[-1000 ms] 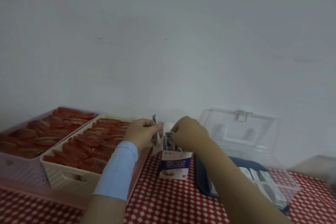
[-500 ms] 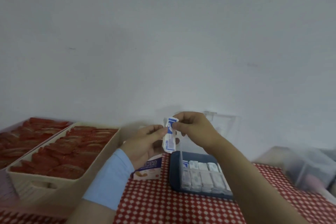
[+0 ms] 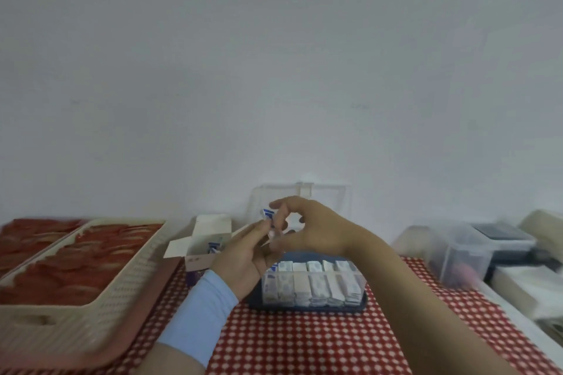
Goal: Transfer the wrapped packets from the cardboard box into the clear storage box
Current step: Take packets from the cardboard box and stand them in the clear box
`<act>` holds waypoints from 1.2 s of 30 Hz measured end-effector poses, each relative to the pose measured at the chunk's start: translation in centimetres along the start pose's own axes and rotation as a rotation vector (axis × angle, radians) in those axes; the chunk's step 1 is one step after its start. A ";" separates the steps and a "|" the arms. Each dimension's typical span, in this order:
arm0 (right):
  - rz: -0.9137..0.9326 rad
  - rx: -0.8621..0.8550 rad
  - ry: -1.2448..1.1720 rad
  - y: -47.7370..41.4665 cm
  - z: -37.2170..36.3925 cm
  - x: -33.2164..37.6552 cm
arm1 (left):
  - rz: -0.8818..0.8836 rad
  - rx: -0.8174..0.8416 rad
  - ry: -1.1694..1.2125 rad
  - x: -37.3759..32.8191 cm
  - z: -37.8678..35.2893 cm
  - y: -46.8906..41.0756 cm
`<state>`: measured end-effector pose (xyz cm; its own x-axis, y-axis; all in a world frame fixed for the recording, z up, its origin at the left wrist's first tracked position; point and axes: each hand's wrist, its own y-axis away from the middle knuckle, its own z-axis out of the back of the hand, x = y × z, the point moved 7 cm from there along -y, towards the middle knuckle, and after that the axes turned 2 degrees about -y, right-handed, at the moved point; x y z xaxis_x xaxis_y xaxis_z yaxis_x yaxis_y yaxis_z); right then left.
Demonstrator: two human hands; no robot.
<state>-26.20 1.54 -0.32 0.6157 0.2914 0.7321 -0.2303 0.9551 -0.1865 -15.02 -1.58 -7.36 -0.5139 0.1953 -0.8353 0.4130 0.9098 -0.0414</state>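
A small white and blue wrapped packet (image 3: 268, 216) is held above the table between both hands. My left hand (image 3: 246, 256) pinches its lower part and my right hand (image 3: 307, 228) pinches its upper part. Just behind the left hand stands the open cardboard box (image 3: 202, 245), with more packets showing inside. Below the hands sits the clear storage box (image 3: 361, 280) on its dark blue base, holding a row of several upright white packets (image 3: 307, 283). Its clear lid (image 3: 304, 195) stands open against the wall.
Two cream baskets (image 3: 91, 307) full of red wrapped items fill the left of the red checked tablecloth (image 3: 304, 341). A lidded clear container (image 3: 463, 253) and blurred white items sit at the right edge. A white wall lies right behind everything.
The view has swung, so the storage box now lies centred under my hands. Both hands moved with the packet from over the cardboard box to above the storage box.
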 end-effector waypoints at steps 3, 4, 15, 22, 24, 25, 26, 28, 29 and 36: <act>0.020 0.040 0.127 1.1 0.2 0.1 | 0.043 0.043 0.011 0.6 -1.2 0.1; 0.030 0.023 0.142 1.1 0.4 -0.2 | 0.059 0.054 0.024 0.9 -1.8 0.3; 0.025 -0.076 -0.153 1.3 5.2 -1.8 | 0.102 0.117 -0.068 1.4 -5.6 -0.4; -0.093 0.031 -0.036 0.8 6.9 -3.6 | 0.142 0.158 -0.281 1.6 -6.0 -1.2; -0.099 0.046 -0.020 0.7 7.1 -3.9 | 0.146 0.189 -0.320 1.6 -6.3 -1.6; -0.100 0.040 -0.013 0.6 7.4 -4.2 | 0.149 0.199 -0.338 1.5 -6.3 -1.8; -0.099 0.034 -0.008 0.4 7.6 -4.3 | 0.156 0.203 -0.355 1.6 -6.3 -2.2; -0.110 0.024 0.003 0.0 8.2 -4.8 | 0.179 0.193 -0.391 2.0 -6.2 -2.7; -0.129 0.013 0.013 -0.2 8.5 -5.3 | 0.193 0.186 -0.415 2.3 -6.1 -3.0; -0.284 0.015 0.303 -1.7 9.9 -10.0 | 0.225 0.147 -1.121 2.6 -5.0 -4.7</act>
<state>-39.36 -3.54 -0.82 0.8500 0.0214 0.5264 -0.0287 0.9996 0.0059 -22.07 -3.53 -6.56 0.5091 -0.1547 -0.8467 0.5317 0.8301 0.1681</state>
